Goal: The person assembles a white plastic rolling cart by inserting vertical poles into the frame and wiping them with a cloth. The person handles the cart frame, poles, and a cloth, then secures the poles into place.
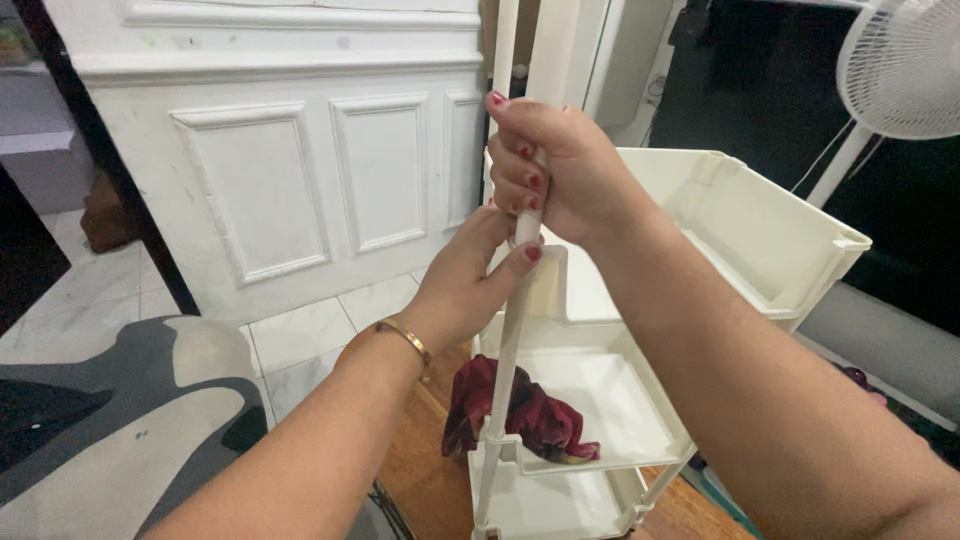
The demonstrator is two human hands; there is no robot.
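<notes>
Pole (507, 360) stands near-upright, both hands (560, 170) gripping.

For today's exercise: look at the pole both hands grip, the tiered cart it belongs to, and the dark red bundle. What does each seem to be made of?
Pole: probably plastic or painted metal; smooth, cream, matte.
Tiered cart: likely moulded plastic; thin one-piece walls, soft sheen.
Dark red bundle: cloth; it is crumpled in folds.

Smooth, slightly glossy white plastic cart (800, 250) and pole (510, 340); soft crumpled red cloth (530, 415) (matt); polished marble-look floor tiles (300, 335); painted panelled door (300, 170).
</notes>
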